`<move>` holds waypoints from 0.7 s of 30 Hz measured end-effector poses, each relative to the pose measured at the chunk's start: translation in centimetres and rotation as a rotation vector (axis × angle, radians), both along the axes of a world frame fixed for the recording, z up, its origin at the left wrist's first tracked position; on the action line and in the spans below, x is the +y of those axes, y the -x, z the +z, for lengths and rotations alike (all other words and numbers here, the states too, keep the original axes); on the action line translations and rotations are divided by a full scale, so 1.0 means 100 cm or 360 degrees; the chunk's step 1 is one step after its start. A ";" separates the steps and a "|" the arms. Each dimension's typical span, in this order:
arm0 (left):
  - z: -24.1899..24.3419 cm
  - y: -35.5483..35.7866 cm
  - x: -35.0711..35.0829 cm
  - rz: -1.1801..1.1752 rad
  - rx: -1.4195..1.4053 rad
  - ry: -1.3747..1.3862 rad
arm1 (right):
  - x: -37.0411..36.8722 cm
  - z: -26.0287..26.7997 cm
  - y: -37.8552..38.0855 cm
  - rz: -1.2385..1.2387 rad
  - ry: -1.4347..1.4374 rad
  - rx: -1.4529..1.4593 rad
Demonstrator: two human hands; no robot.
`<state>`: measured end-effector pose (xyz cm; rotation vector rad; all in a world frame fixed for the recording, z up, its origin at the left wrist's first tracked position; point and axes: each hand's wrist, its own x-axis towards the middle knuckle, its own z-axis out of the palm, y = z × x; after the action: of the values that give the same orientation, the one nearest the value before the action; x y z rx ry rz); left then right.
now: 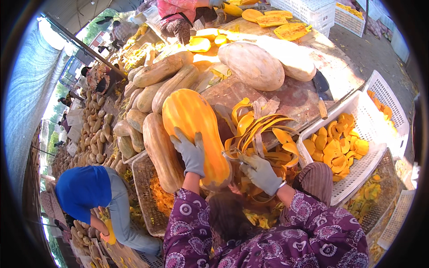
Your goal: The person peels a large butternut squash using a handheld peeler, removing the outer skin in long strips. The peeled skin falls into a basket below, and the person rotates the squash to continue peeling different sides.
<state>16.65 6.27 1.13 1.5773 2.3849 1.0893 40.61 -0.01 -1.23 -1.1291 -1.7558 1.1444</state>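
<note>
A large, mostly peeled orange squash [191, 120] leans at the table's near edge, its lower end towards my lap. My left hand [191, 152], in a grey glove, presses on its side and steadies it with spread fingers. In my gloved right hand [260, 172] is a peeler [231, 155], its metal head at the squash's lower right side. Long curled strips of peel [256, 134] hang and lie just beyond my right hand. An unpeeled squash [161, 150] stands against the left of the peeled one.
Unpeeled squashes [164, 70] are piled beyond my left hand. A cleaver [321, 93] lies at the table's right edge. Beside it, a white plastic crate [375, 157] holds cut orange pieces. A person in blue [83, 191] bends at the left; another person [177, 16] works across the table [231, 90].
</note>
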 end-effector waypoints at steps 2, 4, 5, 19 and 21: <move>-0.001 0.001 0.000 0.0009 0.0024 0.0012 | 0.055 0.006 0.027 -0.0087 -0.0159 -0.0016; -0.002 0.001 0.001 0.0008 0.0045 0.0002 | 0.103 0.015 0.057 -0.0127 -0.0263 0.0154; -0.002 0.001 0.001 0.0012 0.0053 0.0000 | 0.125 0.020 0.073 -0.0139 -0.0315 0.0100; -0.009 0.005 0.004 0.0020 0.0088 -0.0149 | 0.075 -0.004 0.088 -0.0133 -0.0306 -0.0079; -0.010 0.005 0.004 0.0007 0.0045 -0.0185 | 0.041 -0.011 0.072 -0.0087 -0.0214 -0.0164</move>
<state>16.12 6.68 0.11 1.6339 2.3840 1.2354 33.45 4.07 -2.32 -1.1646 -1.8396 0.9354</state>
